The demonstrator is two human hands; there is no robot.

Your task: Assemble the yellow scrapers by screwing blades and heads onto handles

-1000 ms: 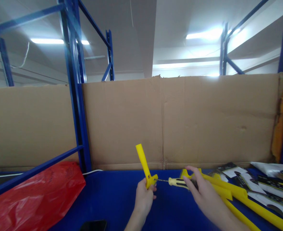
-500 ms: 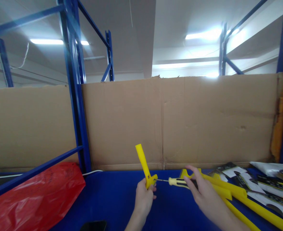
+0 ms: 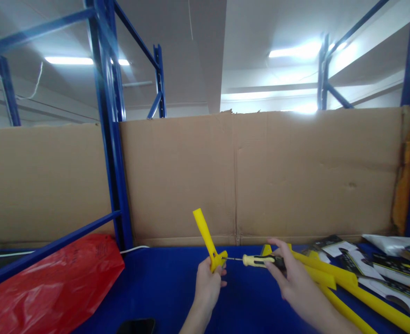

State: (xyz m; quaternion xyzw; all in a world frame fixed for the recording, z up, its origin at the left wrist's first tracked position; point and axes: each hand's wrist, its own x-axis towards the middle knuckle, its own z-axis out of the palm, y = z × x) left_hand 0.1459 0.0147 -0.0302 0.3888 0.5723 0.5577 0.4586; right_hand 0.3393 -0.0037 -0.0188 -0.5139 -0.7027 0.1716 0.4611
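Note:
In the lower middle of the head view, my left hand point(image 3: 206, 281) is closed round the lower end of a yellow part point(image 3: 205, 233), whose long arm points up and slightly left. My right hand point(image 3: 291, 273) grips the dark rear of a screwdriver point(image 3: 257, 261) with a cream and black handle. The screwdriver lies nearly level, and its thin shaft points left, its tip at the yellow part just above my left fingers. Whether the tip sits in a screw is too small to tell.
Yellow tubular pieces point(image 3: 382, 305) lie at the right on the blue tabletop point(image 3: 166, 283), beside printed packages point(image 3: 396, 278). A red plastic bag point(image 3: 61, 283) is at the left, a dark object point(image 3: 137, 326) at the front edge. Cardboard point(image 3: 180, 181) stands behind, next to a blue post point(image 3: 116, 185).
The yellow part's upper end has tipped slightly left. The screwdriver has shifted a little left and up, its handle turned, and my right fingers have changed position on it.

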